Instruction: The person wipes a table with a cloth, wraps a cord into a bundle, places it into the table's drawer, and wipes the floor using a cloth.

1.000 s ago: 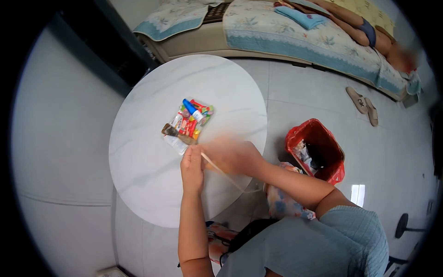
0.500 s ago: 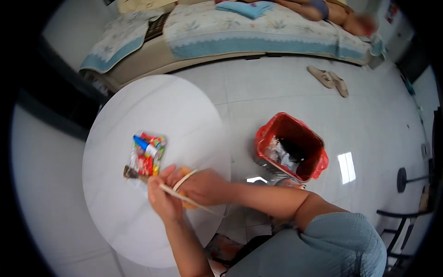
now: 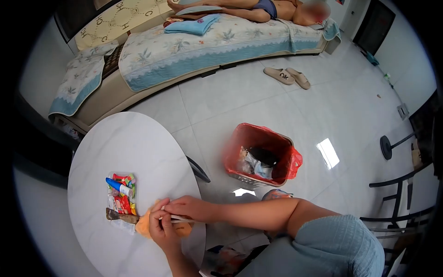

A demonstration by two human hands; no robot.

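Observation:
Close together over the near right part of the round table, my left hand and my right hand are both closed on a thin cream-coloured strip. Their fingertips meet, hiding part of it. Below and around the hands lies a soft-looking orange item; its kind is mostly covered. Just left of it is a clear tray of small colourful packets, with a blue-and-white tube on top. A dark brown piece lies at the tray's near end.
The white round table stands at left. Right of it is a bin with a red liner, holding rubbish. Slippers lie on the floor before a long sofa, where a person lies. Dark chair rails are at right.
My view has shifted, so the table appears lower. My hands have come together at the fingertips, and the strip's long end no longer sticks out towards me.

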